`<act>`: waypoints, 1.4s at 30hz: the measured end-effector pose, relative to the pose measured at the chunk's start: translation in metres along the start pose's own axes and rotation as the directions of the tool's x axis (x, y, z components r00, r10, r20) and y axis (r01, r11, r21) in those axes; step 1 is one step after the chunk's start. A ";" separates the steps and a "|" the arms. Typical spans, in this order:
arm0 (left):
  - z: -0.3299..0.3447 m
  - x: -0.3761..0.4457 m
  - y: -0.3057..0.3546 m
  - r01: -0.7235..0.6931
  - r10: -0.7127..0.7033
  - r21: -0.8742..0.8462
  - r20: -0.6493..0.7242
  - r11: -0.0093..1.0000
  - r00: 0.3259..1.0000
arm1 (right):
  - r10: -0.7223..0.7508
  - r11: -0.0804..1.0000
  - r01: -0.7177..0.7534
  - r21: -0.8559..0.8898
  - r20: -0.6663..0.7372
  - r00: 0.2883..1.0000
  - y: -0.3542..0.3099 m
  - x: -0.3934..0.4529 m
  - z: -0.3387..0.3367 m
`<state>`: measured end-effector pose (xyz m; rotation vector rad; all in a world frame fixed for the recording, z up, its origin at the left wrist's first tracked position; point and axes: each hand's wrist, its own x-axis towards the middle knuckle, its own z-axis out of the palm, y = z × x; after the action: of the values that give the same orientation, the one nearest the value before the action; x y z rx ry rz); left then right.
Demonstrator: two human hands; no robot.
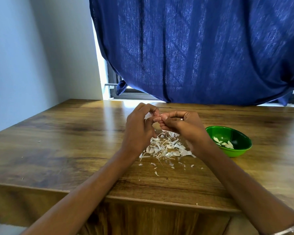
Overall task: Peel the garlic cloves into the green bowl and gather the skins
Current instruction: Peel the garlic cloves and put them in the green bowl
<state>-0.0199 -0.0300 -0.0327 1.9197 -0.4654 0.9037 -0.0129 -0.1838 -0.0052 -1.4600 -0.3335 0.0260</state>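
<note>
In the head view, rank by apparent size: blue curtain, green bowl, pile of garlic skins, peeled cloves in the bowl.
Largest to smallest as they look:
1. blue curtain
2. pile of garlic skins and green bowl: too close in spread to rank
3. peeled cloves, a small cluster inside the bowl

Both hands meet above the wooden desk (75, 133): the left hand (139, 126) and right hand (182, 122) pinch a small garlic clove (157, 118) between their fingertips. Beneath them lies a loose pile of garlic skins (166, 148). A green bowl (241, 150), right of the pile, holds peeled cloves (225, 143). A blue curtain (193, 48) hangs behind.
</note>
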 end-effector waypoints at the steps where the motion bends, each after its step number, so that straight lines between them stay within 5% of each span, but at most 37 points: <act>1: 0.000 -0.001 0.001 -0.036 0.036 0.005 -0.001 0.999 0.999 | 0.020 0.999 -0.020 0.038 0.012 1.000 0.000 0.000 0.000; 6: 0.004 -0.002 0.001 -0.123 0.123 -0.002 -0.024 0.992 0.992 | 0.080 0.975 -0.094 0.199 0.076 0.994 0.002 0.002 0.000; 13: 0.002 -0.003 0.005 -0.022 0.016 -0.114 -0.053 0.993 0.998 | 0.137 0.893 -0.172 0.415 0.113 0.984 0.004 0.003 0.001; 18: 0.000 -0.001 0.010 0.103 -0.120 -0.176 -0.086 0.979 0.989 | 0.061 0.937 -0.078 0.341 0.060 0.996 0.003 0.003 0.002; 25: -0.001 -0.001 0.011 0.045 -0.059 -0.088 -0.157 0.995 0.986 | -0.048 0.982 0.053 0.183 -0.029 0.998 0.002 0.002 0.003; 42: -0.003 0.003 0.005 0.188 -0.222 -0.216 -0.142 0.958 0.965 | -0.172 0.984 0.173 -0.050 0.016 0.985 0.002 0.002 0.004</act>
<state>-0.0226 -0.0299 -0.0263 1.6587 -0.2426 0.8373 -0.0112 -0.1791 -0.0066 -1.4780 -0.4725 -0.1141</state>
